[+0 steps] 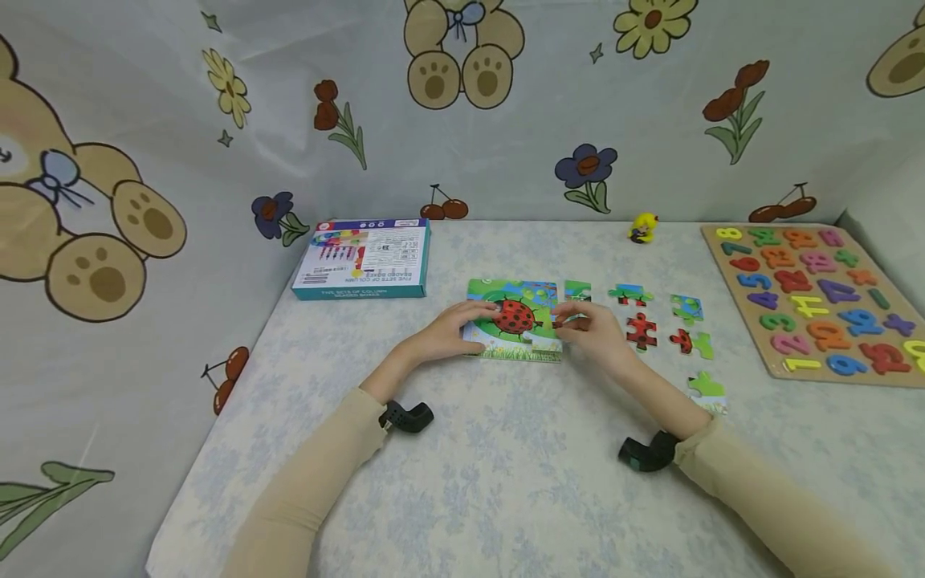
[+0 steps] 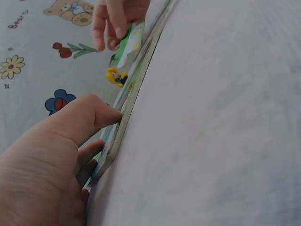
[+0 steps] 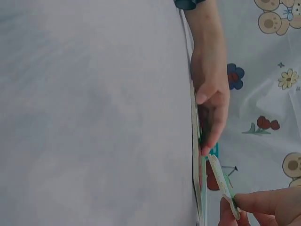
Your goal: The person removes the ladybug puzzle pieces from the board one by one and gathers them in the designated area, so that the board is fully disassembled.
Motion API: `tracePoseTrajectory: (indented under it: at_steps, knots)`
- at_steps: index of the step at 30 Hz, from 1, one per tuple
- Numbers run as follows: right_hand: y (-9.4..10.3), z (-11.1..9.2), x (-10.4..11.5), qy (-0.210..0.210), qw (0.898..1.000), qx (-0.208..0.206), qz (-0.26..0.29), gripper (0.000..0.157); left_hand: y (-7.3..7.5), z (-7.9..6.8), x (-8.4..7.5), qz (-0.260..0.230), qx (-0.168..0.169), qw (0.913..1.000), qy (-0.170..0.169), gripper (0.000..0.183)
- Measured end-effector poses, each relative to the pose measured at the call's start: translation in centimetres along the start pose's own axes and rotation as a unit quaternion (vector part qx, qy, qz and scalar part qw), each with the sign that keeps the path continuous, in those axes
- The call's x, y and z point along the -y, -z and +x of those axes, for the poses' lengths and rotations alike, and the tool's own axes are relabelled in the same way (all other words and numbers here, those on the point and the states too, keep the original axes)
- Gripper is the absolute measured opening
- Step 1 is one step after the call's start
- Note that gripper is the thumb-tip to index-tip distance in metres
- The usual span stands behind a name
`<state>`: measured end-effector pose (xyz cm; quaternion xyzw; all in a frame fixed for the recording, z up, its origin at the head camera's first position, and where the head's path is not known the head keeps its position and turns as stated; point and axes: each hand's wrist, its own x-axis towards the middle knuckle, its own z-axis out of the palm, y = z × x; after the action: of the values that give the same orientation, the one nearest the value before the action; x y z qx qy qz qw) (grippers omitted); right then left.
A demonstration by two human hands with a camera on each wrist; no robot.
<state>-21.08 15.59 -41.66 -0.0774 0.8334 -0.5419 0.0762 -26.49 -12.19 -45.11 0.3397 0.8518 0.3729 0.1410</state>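
A ladybug jigsaw puzzle lies on the table, mostly assembled, with a notch showing at its lower right. My left hand rests on the puzzle's left part, its thumb near the front edge and its fingers spread over the picture. Between thumb and fingers, my right hand pinches a puzzle piece at the puzzle's right side. In the right wrist view the piece is tilted on edge, green with a pale strip. The left wrist view shows that same piece raised beside the puzzle.
Several loose puzzle pieces lie to the right of the puzzle. A board of coloured letters and numbers lies at the far right. A flat box sits back left, and a small yellow figure stands by the back edge.
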Motion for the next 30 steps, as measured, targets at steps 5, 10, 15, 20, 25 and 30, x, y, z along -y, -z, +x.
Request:
tracePoseTrajectory:
  at_steps: [5,10,15,20,25,30]
  knots:
    - [4.2,-3.1,-1.6,-0.039,0.999,-0.019,-0.033,0.033,0.1,-0.1,-0.1,0.007,0.001,0.9999,-0.015,0.057]
    - [7.3,-6.1,-3.2,-0.073,0.993,-0.017,-0.09,0.037,-0.1,-0.2,0.1,0.015,0.004,0.9997,-0.019,0.058]
    - [8.8,-7.6,-4.0,-0.045,0.987,-0.016,-0.155,0.037,-0.1,-0.3,0.2,0.019,0.001,0.9995,-0.024,0.057]
    - [9.6,-7.4,-4.1,-0.03,0.975,-0.024,-0.22,0.035,0.0,-0.2,0.2,0.023,0.002,0.9993,-0.03,0.061]
    - [8.5,-6.0,-2.8,-0.042,0.971,-0.029,-0.235,0.034,0.0,-0.3,0.2,0.027,0.003,0.9989,-0.038,0.065]
    - [4.4,-3.6,-0.7,0.012,0.981,0.005,-0.192,0.029,0.1,-0.4,0.0,0.025,0.001,0.9991,-0.035,0.067]
